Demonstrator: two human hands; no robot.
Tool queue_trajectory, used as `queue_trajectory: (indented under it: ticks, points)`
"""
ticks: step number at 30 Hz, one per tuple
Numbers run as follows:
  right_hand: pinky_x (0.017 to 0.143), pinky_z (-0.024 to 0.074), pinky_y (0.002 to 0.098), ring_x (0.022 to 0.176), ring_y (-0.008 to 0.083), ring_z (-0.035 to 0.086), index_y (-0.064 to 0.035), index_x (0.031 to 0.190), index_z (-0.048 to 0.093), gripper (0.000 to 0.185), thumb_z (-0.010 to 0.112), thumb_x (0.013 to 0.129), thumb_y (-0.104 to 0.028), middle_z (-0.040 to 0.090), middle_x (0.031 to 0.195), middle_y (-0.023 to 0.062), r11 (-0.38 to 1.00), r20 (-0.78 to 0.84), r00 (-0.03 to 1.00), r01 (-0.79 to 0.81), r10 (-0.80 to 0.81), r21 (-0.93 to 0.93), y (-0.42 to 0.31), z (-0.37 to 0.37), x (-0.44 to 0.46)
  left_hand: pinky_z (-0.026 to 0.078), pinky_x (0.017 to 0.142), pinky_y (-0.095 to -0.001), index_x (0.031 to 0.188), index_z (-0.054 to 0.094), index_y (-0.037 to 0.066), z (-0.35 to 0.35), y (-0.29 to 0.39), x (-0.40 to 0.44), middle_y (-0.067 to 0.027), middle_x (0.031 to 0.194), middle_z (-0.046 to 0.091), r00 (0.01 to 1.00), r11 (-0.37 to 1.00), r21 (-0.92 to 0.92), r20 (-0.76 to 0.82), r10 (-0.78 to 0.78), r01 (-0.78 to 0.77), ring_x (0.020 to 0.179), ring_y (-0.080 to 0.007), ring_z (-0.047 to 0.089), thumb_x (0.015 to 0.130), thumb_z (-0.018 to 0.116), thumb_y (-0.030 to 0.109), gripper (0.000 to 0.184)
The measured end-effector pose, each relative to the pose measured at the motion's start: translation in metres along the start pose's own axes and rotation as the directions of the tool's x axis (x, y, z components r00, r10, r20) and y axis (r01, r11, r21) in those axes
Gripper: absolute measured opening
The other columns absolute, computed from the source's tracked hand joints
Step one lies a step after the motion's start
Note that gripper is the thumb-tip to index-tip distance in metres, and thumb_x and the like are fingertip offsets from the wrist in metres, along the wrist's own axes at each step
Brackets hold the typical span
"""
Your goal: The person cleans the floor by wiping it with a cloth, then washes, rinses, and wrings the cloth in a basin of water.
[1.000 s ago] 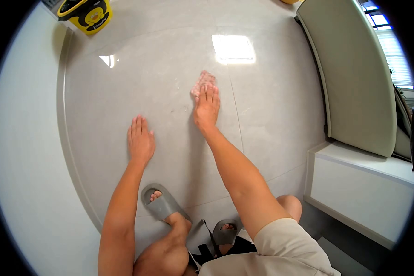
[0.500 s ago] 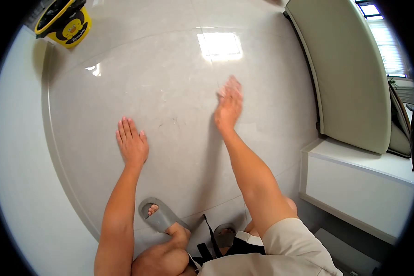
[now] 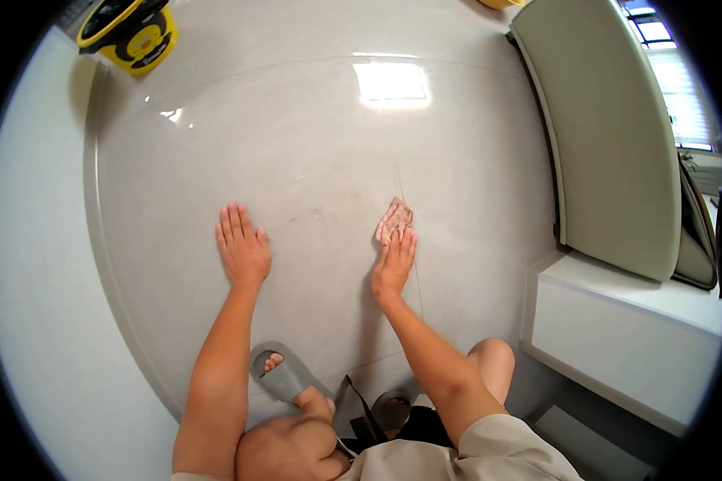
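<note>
My left hand [image 3: 244,247] lies palm down on the grey tiled floor [image 3: 313,272], fingers stretched out, with nothing in it. To its right, my right hand [image 3: 395,264] has its fingers together over the near edge of a crumpled pinkish cloth [image 3: 395,218], pressing and holding it against the floor. The cloth's far part sticks out beyond my fingertips. Faint dark marks [image 3: 305,215] and wet-looking specks show on the floor between the two hands.
A yellow and black bucket [image 3: 140,40] with a cartoon bird stands at the upper left by the white wall [image 3: 40,264]. At right, a greenish-grey padded panel [image 3: 602,136] stands beside a white low cabinet [image 3: 618,321]. Part of a yellow object [image 3: 501,3] shows at the top. My grey slipper [image 3: 285,373] is below.
My right hand has drawn back toward me with the cloth, which shows more clearly now. My left hand stays flat on the floor. The view has shifted slightly.
</note>
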State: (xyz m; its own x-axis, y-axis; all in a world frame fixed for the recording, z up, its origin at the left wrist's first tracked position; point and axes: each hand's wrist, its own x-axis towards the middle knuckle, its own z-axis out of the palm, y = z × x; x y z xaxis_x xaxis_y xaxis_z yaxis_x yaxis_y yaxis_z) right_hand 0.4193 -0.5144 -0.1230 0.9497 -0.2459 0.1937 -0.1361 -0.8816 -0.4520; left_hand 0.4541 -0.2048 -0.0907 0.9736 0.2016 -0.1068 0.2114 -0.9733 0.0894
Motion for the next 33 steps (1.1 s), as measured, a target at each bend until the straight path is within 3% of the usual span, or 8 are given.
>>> queue_trajectory:
  ticks: [6,9,13,16,20,27,30,33]
  points:
    - [0.126,0.0312,0.0527,0.154,0.0439,0.038,-0.0033,0.15,0.057,0.042,0.053,0.109,-0.013,0.048,0.163,0.0213,0.964,-0.021,0.972,0.233,-0.232,0.129,-0.096,0.067,0.059,0.01,0.135,-0.0466,0.169,0.026,0.003,0.002,-0.004,0.0,-0.0117,0.179,0.018,1.0,1.0,-0.024,0.003,0.014,-0.014,0.166,-0.0286,0.012,0.113,0.039,0.038,0.068]
    - [0.126,0.0329,0.0492,0.153,0.0407,0.041,-0.0051,0.151,0.056,0.043,0.053,0.11,-0.015,0.052,0.161,0.0167,0.912,0.032,0.968,0.222,-0.248,0.346,-0.096,0.086,0.093,0.012,0.135,-0.0478,0.168,0.028,0.003,0.005,-0.008,0.002,-0.0131,0.179,0.021,1.0,0.997,-0.077,-0.004,0.027,-0.028,0.166,-0.0301,0.016,0.111,0.045,0.035,0.068]
    - [0.128,0.0311,0.0474,0.157,0.0399,0.036,-0.0062,0.152,0.056,0.041,0.051,0.112,-0.015,0.046,0.166,0.017,0.764,0.201,0.962,0.01,-0.182,0.645,-0.079,0.007,0.071,0.013,0.134,-0.0494,0.167,0.031,0.002,0.005,-0.017,-0.002,-0.0134,0.178,0.022,0.996,0.98,-0.18,-0.037,0.077,-0.082,0.165,-0.0315,0.017,0.11,0.049,0.03,0.067]
    - [0.128,0.0291,0.0496,0.156,0.0338,0.04,-0.0105,0.151,0.058,0.044,0.055,0.108,-0.014,0.047,0.166,0.0131,0.843,0.36,0.764,0.459,-0.536,0.281,0.001,-0.015,0.006,0.014,0.134,-0.0499,0.167,0.032,0.002,0.008,-0.03,0.002,-0.013,0.178,0.024,0.993,0.954,-0.276,-0.024,0.113,-0.115,0.165,-0.0317,0.016,0.11,0.05,0.028,0.065]
    - [0.128,0.0266,0.0496,0.155,0.0266,0.042,-0.0187,0.151,0.061,0.05,0.061,0.101,-0.015,0.047,0.167,0.0061,0.577,0.446,0.462,0.801,-0.766,0.16,0.004,-0.035,-0.012,0.019,0.134,-0.0484,0.166,0.034,0.002,0.004,-0.056,0.003,-0.0127,0.177,0.025,0.979,0.915,-0.369,0.057,0.197,-0.162,0.165,-0.0311,0.018,0.11,0.05,0.025,0.062]
    - [0.127,0.0264,0.0525,0.158,0.0254,0.036,-0.0302,0.15,0.061,0.049,0.06,0.102,-0.019,0.045,0.169,-0.003,0.4,0.46,0.303,0.907,-0.835,0.13,-0.036,0.02,0.102,0.022,0.134,-0.0462,0.164,0.037,0.002,-0.027,-0.073,-0.034,-0.0124,0.176,0.027,0.934,0.926,-0.346,0.257,0.248,-0.151,0.164,-0.0301,0.022,0.112,0.046,0.025,0.057]
    - [0.127,0.0256,0.0547,0.157,0.0322,0.037,-0.0288,0.147,0.065,0.051,0.058,0.1,-0.012,0.049,0.167,-0.0009,0.496,0.499,0.385,0.862,-0.776,0.106,-0.083,0.013,0.139,0.023,0.134,-0.046,0.163,0.039,0.001,-0.042,-0.072,-0.037,-0.0127,0.175,0.03,0.926,0.932,-0.337,0.295,0.237,-0.131,0.163,-0.0294,0.025,0.113,0.045,0.025,0.056]
    - [0.125,0.0277,0.0556,0.158,0.0364,0.034,-0.0274,0.146,0.066,0.053,0.061,0.097,-0.007,0.046,0.169,-0.0007,0.534,0.525,0.356,0.813,-0.773,0.233,-0.04,0.016,0.112,0.024,0.133,-0.0451,0.162,0.04,0.001,-0.047,-0.066,-0.039,-0.0128,0.174,0.032,0.924,0.934,-0.346,0.321,0.207,-0.089,0.162,-0.0293,0.027,0.113,0.044,0.024,0.054]
